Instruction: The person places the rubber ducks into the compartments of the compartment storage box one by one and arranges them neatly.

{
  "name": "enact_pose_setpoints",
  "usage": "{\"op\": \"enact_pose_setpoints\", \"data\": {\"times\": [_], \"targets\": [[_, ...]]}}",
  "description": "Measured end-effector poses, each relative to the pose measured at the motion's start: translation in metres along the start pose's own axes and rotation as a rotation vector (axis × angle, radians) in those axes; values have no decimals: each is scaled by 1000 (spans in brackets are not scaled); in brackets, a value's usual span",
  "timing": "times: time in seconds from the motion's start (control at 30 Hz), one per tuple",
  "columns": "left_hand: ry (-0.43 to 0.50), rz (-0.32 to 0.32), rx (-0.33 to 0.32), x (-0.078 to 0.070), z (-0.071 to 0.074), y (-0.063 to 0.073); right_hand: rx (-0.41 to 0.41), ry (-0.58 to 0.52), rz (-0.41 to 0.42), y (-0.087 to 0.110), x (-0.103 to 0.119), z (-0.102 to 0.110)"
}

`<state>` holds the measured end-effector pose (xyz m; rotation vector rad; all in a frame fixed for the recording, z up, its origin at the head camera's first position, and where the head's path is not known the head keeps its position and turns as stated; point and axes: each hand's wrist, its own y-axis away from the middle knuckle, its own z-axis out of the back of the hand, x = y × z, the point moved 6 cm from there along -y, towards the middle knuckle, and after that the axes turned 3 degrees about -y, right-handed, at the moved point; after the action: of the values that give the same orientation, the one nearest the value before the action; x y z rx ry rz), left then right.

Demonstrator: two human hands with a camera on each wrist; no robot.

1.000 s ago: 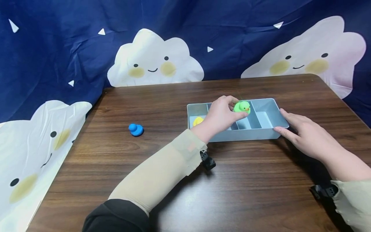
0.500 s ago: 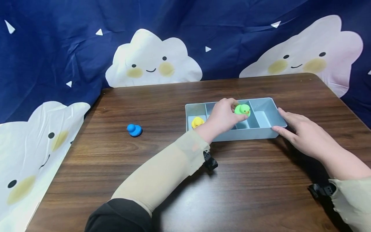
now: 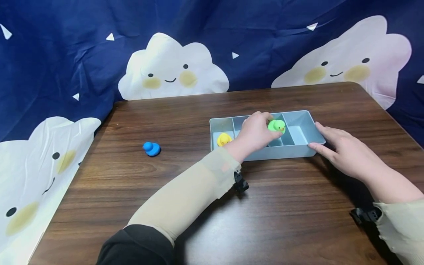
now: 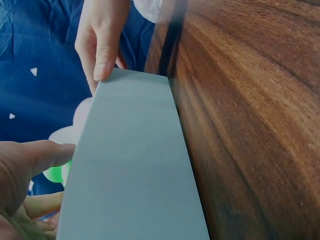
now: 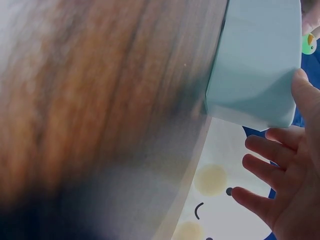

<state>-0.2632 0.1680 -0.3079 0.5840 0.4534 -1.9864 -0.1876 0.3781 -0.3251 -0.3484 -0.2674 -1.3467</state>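
Just beside a divider [image 3: 289, 135], the left hand [image 3: 255, 129] holds a green duck [image 3: 276, 125].

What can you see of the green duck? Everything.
The green duck is smooth, rubbery-looking, with a rounded head, dark eye and orange beak. It's roughly upright, facing right in the head view, held by the left grip at the second compartment from the right of the light-blue tray. Whether it touches bottom is hidden.
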Motion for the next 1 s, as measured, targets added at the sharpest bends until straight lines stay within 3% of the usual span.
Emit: {"op": "enact_pose_setpoints", "data": {"times": [0.33, 0.67, 1.0], "targets": [[-55, -9, 13, -3, -1, 0, 4, 3, -12, 0, 1, 0], [-156, -72, -34, -5, -3, 0, 3, -2, -13, 0, 2, 0], [-134, -78, -42, -4, -2, 2, 1, -5, -12, 0, 2, 1]]}}
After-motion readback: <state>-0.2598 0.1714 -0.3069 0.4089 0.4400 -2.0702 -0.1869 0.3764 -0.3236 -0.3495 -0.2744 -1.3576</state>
